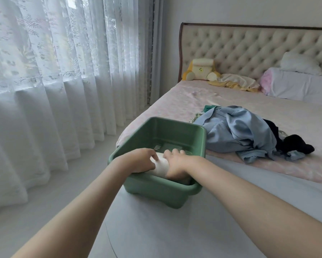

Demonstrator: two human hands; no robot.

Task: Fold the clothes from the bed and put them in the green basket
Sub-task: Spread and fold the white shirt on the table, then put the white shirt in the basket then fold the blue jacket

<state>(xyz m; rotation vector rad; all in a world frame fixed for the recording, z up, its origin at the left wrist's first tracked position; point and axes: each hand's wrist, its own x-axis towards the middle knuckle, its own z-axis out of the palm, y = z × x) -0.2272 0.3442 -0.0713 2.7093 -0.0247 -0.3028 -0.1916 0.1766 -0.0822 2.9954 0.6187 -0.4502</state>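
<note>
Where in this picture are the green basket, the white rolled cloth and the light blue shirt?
green basket (175, 135): head view, on its far inner wall.
white rolled cloth (161, 165): head view, on the roll's visible middle.
light blue shirt (236, 131): head view, on the crumpled heap's middle.

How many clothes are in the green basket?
1: white rolled garment at the green basket's near end, held by left hand and right hand; more may hide underneath.

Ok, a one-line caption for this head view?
Left hand and right hand hold a rolled white garment in the green basket; unfolded clothes lie beside it.
</note>
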